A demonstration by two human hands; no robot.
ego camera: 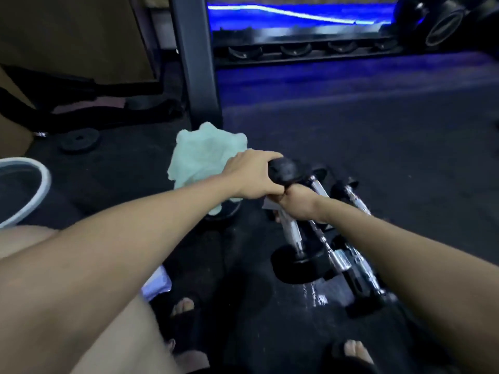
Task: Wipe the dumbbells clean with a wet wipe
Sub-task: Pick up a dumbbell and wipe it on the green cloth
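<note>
Three black dumbbells with chrome handles lie side by side on the dark floor. My left hand (249,175) grips the far black head (283,171) of the nearest dumbbell (290,230). My right hand (295,202) is curled round that dumbbell's chrome handle, with a white wet wipe (268,204) showing under its fingers. The middle dumbbell (334,255) and the right dumbbell (359,209) lie untouched just to the right.
A pale green towel (205,155) lies crumpled on the floor left of the dumbbells. A dark rack post (194,63) stands behind it, with a dumbbell rack (310,47) beyond. A small weight plate (79,140) and a white basin rim (35,190) sit at left. My sandalled feet are below.
</note>
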